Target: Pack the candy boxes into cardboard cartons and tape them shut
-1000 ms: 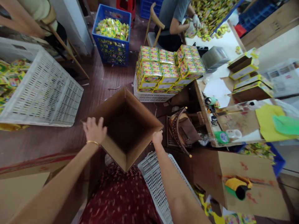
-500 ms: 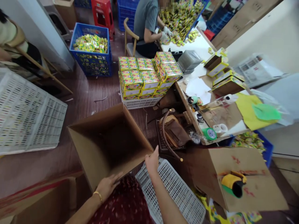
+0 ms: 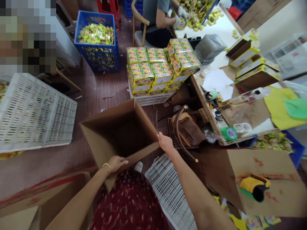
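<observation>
1. The long table (image 3: 222, 27) stood along the right side and bore small packets, tape and cartons, perhaps so that a seated worker could reach them.

2. At the near right, a flapped carton (image 3: 285, 201) served as a resting place; a yellow-and-black tool (image 3: 255, 188) lay upon its flap, probably to be at hand.

3. The brown cardboard box (image 3: 122, 134) was in the near middle, just before the person's body. Its mouth faced upward to the wearer, which seemed useful for seeing the inside; I saw no contents there.

4. The stack of printed cartons (image 3: 153, 73) stood in the far middle upon a low white crate (image 3: 153, 100), probably to keep it off the floor.

5. The blue basket (image 3: 96, 57), at the far left, held loose yellow packets, which its walls kept together.

6. The right hand (image 3: 165, 142) was grasping the box's right corner, likely to steady it. The left hand (image 3: 118, 164) lay on the near rim; its fingers were partly hidden, so I cannot tell whether it gripped.

7. Red marks (image 3: 259, 162) showed on the carton's flap, and pale panels on the stacked cartons, but no writing or brand was readable. The label of the green tape roll (image 3: 229, 133) was also too small.
</observation>
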A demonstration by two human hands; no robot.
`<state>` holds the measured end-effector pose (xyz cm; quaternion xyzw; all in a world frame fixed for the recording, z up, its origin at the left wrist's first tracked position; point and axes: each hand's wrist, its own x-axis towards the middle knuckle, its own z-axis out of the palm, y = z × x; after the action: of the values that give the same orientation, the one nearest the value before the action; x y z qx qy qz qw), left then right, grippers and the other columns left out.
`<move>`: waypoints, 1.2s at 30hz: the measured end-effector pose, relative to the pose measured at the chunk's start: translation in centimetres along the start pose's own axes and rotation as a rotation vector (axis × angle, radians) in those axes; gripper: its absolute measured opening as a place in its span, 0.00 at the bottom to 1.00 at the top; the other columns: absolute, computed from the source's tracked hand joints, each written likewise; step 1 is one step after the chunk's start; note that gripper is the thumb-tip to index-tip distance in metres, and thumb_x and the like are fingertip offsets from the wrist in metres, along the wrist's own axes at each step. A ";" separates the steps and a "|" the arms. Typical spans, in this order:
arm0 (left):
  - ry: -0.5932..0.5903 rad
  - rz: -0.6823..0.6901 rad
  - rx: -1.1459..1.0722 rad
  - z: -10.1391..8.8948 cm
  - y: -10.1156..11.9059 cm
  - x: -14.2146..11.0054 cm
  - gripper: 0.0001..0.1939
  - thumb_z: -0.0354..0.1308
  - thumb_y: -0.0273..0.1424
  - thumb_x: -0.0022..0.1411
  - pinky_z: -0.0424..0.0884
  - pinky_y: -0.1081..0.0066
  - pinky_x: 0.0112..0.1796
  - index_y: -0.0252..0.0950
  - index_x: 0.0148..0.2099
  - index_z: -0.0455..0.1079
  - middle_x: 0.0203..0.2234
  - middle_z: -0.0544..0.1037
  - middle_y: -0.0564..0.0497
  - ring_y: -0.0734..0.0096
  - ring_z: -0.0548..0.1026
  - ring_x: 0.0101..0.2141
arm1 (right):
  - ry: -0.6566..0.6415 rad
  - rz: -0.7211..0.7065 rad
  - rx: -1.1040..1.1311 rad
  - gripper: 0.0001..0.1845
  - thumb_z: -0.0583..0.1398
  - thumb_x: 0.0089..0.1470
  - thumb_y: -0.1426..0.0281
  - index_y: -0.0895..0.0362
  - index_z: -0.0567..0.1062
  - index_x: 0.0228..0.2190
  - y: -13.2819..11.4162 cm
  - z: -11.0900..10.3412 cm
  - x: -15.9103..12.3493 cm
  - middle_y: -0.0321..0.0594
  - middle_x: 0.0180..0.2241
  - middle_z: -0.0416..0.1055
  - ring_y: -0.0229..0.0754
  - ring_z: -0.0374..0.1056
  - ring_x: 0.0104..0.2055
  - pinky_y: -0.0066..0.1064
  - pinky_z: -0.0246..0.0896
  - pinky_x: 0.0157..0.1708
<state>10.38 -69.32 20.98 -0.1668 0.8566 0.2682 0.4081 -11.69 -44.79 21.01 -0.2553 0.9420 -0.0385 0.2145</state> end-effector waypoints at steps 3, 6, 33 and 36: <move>-0.043 -0.163 0.097 -2.5 -2.2 4.0 0.26 0.48 0.52 0.61 0.68 0.68 0.41 0.39 0.44 0.77 0.41 0.79 0.42 0.56 0.76 0.42 | -0.003 0.038 -0.039 0.18 0.43 0.67 0.62 0.56 0.68 0.46 -0.2 0.6 -0.5 0.42 0.31 0.76 0.40 0.73 0.31 0.26 0.55 0.30; 0.034 -0.243 0.154 -3.1 -3.8 7.9 0.29 0.50 0.52 0.60 0.66 0.60 0.46 0.42 0.58 0.67 0.49 0.74 0.39 0.50 0.71 0.49 | -0.001 0.102 -0.084 0.18 0.44 0.67 0.63 0.57 0.69 0.43 -0.8 1.3 -0.3 0.43 0.29 0.76 0.40 0.72 0.29 0.25 0.51 0.27; 0.414 0.072 0.445 -7.7 1.2 7.6 0.58 0.54 0.60 0.51 0.44 0.38 0.58 0.32 0.71 0.35 0.68 0.37 0.37 0.43 0.35 0.66 | 0.013 0.134 -0.015 0.16 0.44 0.67 0.63 0.58 0.67 0.42 -2.0 2.2 1.3 0.44 0.30 0.77 0.41 0.74 0.31 0.26 0.52 0.26; 0.390 0.037 0.568 -4.2 -0.5 9.5 0.54 0.57 0.54 0.53 0.41 0.30 0.54 0.37 0.71 0.33 0.68 0.31 0.39 0.43 0.27 0.65 | 0.028 0.130 -0.004 0.16 0.44 0.67 0.63 0.58 0.67 0.43 -1.8 2.1 1.5 0.43 0.30 0.77 0.42 0.74 0.30 0.25 0.52 0.25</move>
<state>2.23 -72.83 15.53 -0.0791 0.9618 -0.0107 0.2619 -11.15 -46.99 18.80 -0.1932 0.9596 -0.0263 0.2031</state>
